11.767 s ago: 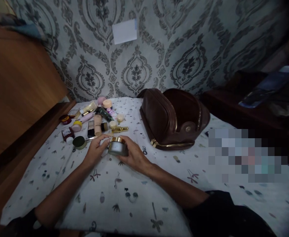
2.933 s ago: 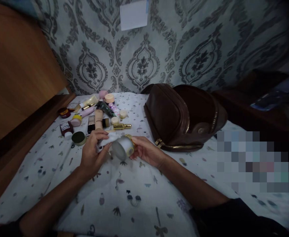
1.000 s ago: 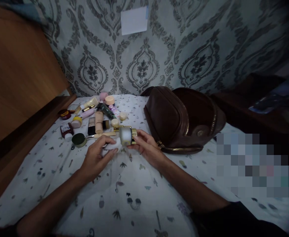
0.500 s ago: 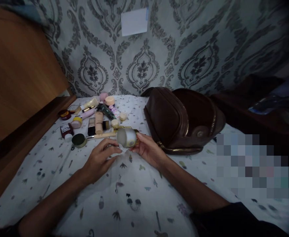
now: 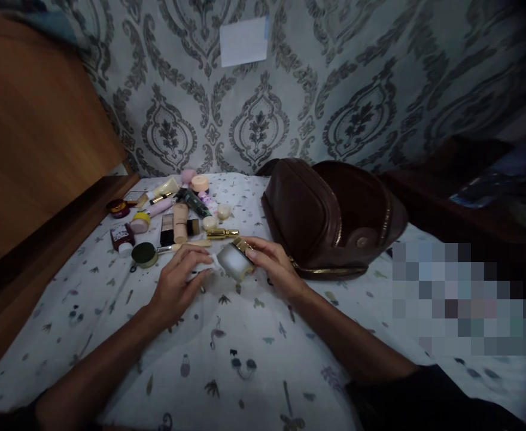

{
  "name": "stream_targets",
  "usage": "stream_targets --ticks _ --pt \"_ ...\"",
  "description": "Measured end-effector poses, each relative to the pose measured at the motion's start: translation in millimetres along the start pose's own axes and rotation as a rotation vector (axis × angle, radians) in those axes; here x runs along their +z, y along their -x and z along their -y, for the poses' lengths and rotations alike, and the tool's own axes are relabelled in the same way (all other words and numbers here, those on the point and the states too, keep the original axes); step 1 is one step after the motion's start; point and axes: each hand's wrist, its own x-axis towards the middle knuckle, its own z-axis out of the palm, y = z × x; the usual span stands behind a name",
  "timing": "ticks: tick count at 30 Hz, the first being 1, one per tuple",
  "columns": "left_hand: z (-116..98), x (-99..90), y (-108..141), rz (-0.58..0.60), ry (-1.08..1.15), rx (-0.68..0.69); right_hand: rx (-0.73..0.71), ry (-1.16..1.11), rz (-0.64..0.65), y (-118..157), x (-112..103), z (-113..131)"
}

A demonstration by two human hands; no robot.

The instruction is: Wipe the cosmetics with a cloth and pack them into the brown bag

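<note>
My right hand [image 5: 277,266] grips a small frosted jar [image 5: 234,263] by its gold-coloured lid, the jar tilted with its base towards the left. Just left of it, my left hand [image 5: 178,281] has its fingers closed on a crumpled white tissue [image 5: 211,263], which is close to the jar; whether they touch I cannot tell. Beyond the hands lie a gold tube [image 5: 222,233] and a wooden-handled brush [image 5: 191,244], partly covered by my left fingers. A round dark green container [image 5: 145,254] rests near the brush's other end.
Several cosmetics, among them a beige tube [image 5: 181,221] and a dark red bottle [image 5: 121,237], are grouped at the back left. A brown leather bag [image 5: 305,209] stands at the right. Wooden furniture [image 5: 42,108] borders the left; a patterned wall [image 5: 258,120] rises behind.
My right hand has turned the jar, so its side and gold lid now show. The tissue in my left hand has come slightly away from the jar's base.
</note>
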Motion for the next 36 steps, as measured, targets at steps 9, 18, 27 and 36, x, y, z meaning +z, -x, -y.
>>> stream_targets --ticks 9,18,27,36 --pt "-4.8 0.8 0.7 0.046 0.058 -0.007 -0.350 0.650 0.055 3.3 0.3 4.9" --pt "0.8 4.2 2.2 0.102 0.114 -0.104 -0.201 0.702 0.151 4.4 0.0 -12.9" --pt "4.7 3.3 1.7 0.098 0.072 -0.102 -0.226 0.731 0.140 4.9 4.0 -12.5" --pt "-3.1 6.1 6.1 0.097 -0.009 0.071 -0.233 0.588 0.097 7.2 10.7 0.5"
